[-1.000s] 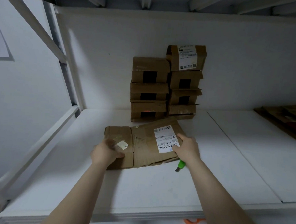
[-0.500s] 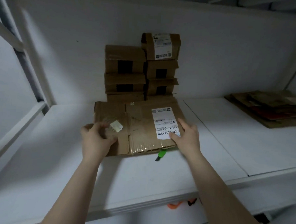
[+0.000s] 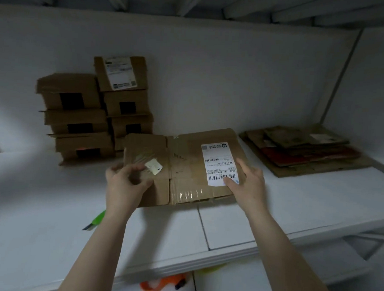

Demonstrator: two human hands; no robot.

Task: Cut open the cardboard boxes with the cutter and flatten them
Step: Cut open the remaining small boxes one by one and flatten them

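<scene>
The flattened box (image 3: 185,167) is matt brown cardboard, creased, with glossy clear tape (image 3: 190,193) along its near edge and a smooth white paper label (image 3: 221,164). Under it the shelf (image 3: 48,238) looks smooth, matt white. Left of it, the green cutter (image 3: 97,219) seems plastic, though the light's dim.

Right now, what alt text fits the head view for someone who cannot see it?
Two hands are on a flattened cardboard box at a white shelf: right hand flat on its label, left hand on its left flap. A green cutter lies near the left forearm; boxes are stacked behind.
</scene>
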